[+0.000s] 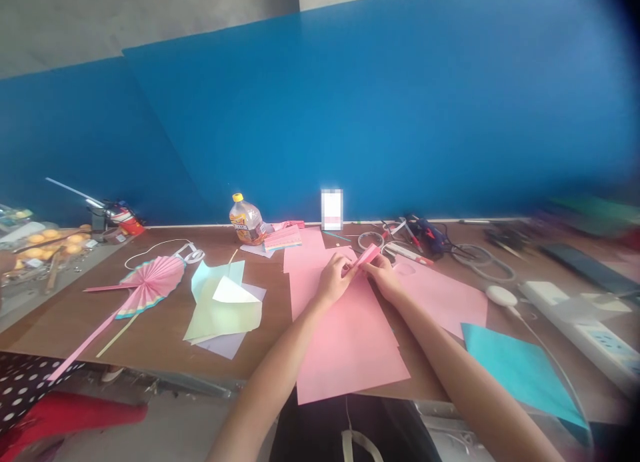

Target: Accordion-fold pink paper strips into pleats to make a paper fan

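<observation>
A narrow folded pink paper (368, 254) is pinched between my two hands, above the middle of the table. The fingers of my left hand (334, 277) close on its near left end. My right hand (384, 275) grips it from the right side, with the fingertips partly hidden behind it. Beneath my hands and forearms lie large pink paper sheets (345, 342), overlapping one another. Another pink sheet (445, 295) rests under and beyond my right forearm.
Leftward lie a pink pleated fan (154, 283) and pale coloured papers (225, 315). A yellow-capped bottle (246, 221) stands at the back. On the right are a teal sheet (520, 369), a white power strip (580, 329), a white charger (501, 296) and tangled cables (483, 262).
</observation>
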`<control>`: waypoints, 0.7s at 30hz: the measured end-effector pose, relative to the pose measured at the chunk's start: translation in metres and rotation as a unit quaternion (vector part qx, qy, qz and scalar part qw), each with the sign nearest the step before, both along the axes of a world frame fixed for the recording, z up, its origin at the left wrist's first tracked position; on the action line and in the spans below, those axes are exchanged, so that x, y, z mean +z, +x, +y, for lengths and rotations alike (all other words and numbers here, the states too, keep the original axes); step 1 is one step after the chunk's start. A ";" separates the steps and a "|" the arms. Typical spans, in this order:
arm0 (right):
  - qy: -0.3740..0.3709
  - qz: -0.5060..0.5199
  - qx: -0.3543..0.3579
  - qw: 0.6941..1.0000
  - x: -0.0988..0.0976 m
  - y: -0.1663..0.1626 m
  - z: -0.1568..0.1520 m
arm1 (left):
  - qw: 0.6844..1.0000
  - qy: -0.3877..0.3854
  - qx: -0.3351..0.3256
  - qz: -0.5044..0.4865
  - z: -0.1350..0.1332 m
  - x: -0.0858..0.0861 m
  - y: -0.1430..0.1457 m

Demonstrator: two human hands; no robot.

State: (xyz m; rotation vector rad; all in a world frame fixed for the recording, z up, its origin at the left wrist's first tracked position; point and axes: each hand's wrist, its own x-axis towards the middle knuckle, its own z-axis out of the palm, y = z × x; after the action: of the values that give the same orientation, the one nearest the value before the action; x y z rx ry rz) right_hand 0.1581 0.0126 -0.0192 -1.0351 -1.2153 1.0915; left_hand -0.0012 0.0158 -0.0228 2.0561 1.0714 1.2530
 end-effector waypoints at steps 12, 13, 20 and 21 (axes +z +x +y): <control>0.052 0.041 -0.020 0.998 -0.004 0.000 0.004 | 0.983 -0.102 0.001 -0.150 0.007 -0.002 -0.005; 0.064 0.028 -0.024 0.997 -0.003 0.000 0.003 | 0.982 -0.109 -0.003 -0.157 0.008 -0.003 -0.005; 0.156 -0.199 -0.099 0.962 -0.002 -0.002 0.000 | 0.978 -0.117 -0.021 -0.174 0.011 -0.003 -0.005; 0.153 -0.213 -0.101 0.960 -0.003 -0.002 0.000 | 0.977 -0.120 -0.022 -0.174 0.012 -0.003 -0.005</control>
State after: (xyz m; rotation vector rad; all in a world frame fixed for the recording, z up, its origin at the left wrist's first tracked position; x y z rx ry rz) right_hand 0.1565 0.0122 -0.0220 -1.1539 -1.5252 0.5114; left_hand -0.0058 0.0274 -0.0260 1.6002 0.9541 1.3291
